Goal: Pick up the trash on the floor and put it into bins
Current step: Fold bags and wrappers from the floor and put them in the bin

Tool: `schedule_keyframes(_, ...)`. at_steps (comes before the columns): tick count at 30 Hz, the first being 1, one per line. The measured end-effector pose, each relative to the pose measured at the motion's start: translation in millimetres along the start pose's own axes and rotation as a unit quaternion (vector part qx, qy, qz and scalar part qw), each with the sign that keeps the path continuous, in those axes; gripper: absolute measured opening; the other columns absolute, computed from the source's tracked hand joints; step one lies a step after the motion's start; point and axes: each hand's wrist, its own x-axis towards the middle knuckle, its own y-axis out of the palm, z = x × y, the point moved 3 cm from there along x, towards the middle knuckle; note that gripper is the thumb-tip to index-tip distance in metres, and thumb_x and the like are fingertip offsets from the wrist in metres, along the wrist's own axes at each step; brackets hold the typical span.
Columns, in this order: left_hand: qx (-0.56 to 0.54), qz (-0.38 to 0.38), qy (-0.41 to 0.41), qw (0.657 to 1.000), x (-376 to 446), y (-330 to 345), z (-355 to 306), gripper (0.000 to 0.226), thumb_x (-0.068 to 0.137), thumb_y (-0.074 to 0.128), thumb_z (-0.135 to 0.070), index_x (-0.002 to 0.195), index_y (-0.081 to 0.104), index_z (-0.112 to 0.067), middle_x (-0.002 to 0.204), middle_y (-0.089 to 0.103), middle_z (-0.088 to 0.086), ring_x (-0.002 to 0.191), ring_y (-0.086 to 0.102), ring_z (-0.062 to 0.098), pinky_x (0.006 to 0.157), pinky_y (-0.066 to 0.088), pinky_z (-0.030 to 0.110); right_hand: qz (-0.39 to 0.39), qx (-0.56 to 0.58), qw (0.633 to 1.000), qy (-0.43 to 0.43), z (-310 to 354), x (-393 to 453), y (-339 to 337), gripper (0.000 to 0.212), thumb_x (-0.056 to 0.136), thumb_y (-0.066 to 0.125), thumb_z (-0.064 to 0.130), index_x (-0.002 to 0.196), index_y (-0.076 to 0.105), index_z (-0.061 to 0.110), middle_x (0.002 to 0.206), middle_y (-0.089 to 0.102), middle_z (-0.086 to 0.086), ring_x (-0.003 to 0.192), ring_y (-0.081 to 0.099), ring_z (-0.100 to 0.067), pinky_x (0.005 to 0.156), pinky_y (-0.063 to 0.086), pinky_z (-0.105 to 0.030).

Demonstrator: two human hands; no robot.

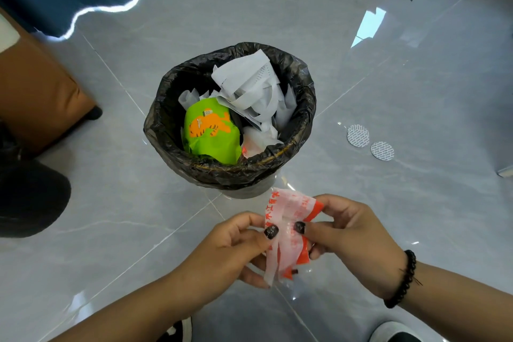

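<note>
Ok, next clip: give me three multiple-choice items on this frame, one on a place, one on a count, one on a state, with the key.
1. Where do the round foil seals lie?
A. In the bin
B. On the floor right of the bin
C. In a hand

2. How many seals are there?
A. One
B. Two
C. Four

3. How is the red-and-white wrapper held?
A. Pinched by both hands
B. By one hand
C. Lying loose on the floor

Key: 1 B, both sit on the tiles beside the bin. 2 B, two discs show. 3 A, left hand and right hand both pinch it.
</note>
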Motion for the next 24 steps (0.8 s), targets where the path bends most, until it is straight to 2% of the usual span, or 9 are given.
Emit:
schedule_keyframes(4,-0.074,-0.001,-0.016,0.997,-1,0,-1,0.034,0.078,0.066,-0.018,0.109,0.06,-0.004,0.087,0.072,0.021,0.067,0.07,0.025,0.052,0.055,0.025,-0.007,-0.015,0.997,-0.076,1,-1,1,0.025,0.075,0.063,-0.019,0.074,0.076,0.003,0.081,0.065,-0.013,0.053,0.061,-0.02,0.047,0.05,-0.022)
schedule_keyframes(6,-0.107,-0.002,-0.021,0.994,-1,-1,-5,0.02,0.087,0.059,-0.011,0.106,0.062,-0.004,0.085,0.072,0.021,0.062,0.068,0.022,0.051,0.055,0.026,-0.004,-0.119,0.975,-0.188,2,-1,0,0.029,0.079,0.061,-0.016,0.076,0.078,0.008,0.085,0.062,-0.007,0.061,0.063,-0.013,0.052,0.05,-0.018)
schedule_keyframes(9,-0.172,0.015,-0.04,0.984,-2,-1,-6,0.033,0.086,0.052,-0.026,0.111,0.063,-0.006,0.096,0.071,0.023,0.073,0.07,0.028,0.057,0.059,0.032,0.023,-0.385,0.842,-0.376,6,-4,2,0.021,0.088,0.055,0.006,0.091,0.075,0.011,0.1,0.058,-0.003,0.07,0.061,-0.004,0.061,0.049,-0.012)
schedule_keyframes(11,-0.143,0.002,-0.025,0.989,-2,-2,-6,0.036,0.083,0.058,-0.026,0.112,0.062,-0.007,0.097,0.072,0.02,0.079,0.071,0.028,0.058,0.059,0.033,0.053,-0.439,0.803,-0.4,5,-4,2,0.023,0.089,0.051,0.011,0.098,0.073,0.009,0.107,0.054,-0.004,0.072,0.06,-0.007,0.063,0.051,-0.015)
schedule_keyframes(13,-0.069,-0.038,0.01,0.997,-2,-4,-8,0.03,0.082,0.064,-0.013,0.111,0.061,-0.008,0.091,0.075,0.014,0.077,0.072,0.024,0.058,0.059,0.03,0.038,-0.383,0.849,-0.363,12,-3,2,0.024,0.085,0.053,0.014,0.096,0.074,0.012,0.106,0.057,-0.001,0.075,0.061,-0.008,0.065,0.051,-0.018)
schedule_keyframes(15,-0.036,-0.073,0.059,0.995,-2,-6,-15,0.027,0.081,0.065,-0.007,0.108,0.06,-0.009,0.084,0.075,0.012,0.07,0.072,0.019,0.056,0.057,0.027,0.031,-0.238,0.934,-0.263,17,1,2,0.023,0.077,0.057,0.017,0.092,0.074,0.016,0.1,0.061,0.0,0.074,0.063,-0.013,0.065,0.053,-0.025)
schedule_keyframes(17,-0.021,-0.1,0.109,0.989,-3,-9,-24,0.028,0.078,0.067,-0.006,0.104,0.061,-0.01,0.078,0.075,0.011,0.065,0.071,0.017,0.054,0.056,0.025,0.03,-0.143,0.973,-0.179,20,5,5,0.022,0.076,0.065,0.013,0.097,0.071,0.016,0.096,0.063,-0.001,0.07,0.065,-0.017,0.062,0.054,-0.03)
schedule_keyframes(20,-0.003,-0.124,0.156,0.98,-3,-14,-34,0.032,0.073,0.068,-0.014,0.104,0.059,-0.012,0.075,0.075,0.009,0.066,0.072,0.018,0.055,0.056,0.024,0.042,-0.141,0.978,-0.147,28,13,12,0.038,0.077,0.069,-0.004,0.103,0.067,0.023,0.091,0.066,0.006,0.067,0.065,-0.015,0.065,0.056,-0.03)
schedule_keyframes(24,0.089,-0.178,0.221,0.955,-4,-28,-40,0.034,0.081,0.058,-0.03,0.115,0.054,-0.029,0.08,0.076,0.0,0.071,0.072,0.014,0.063,0.056,0.021,-0.007,-0.167,0.966,-0.197,63,32,14,0.036,0.076,0.068,-0.012,0.089,0.067,0.022,0.081,0.069,0.007,0.063,0.063,-0.013,0.065,0.058,-0.029)
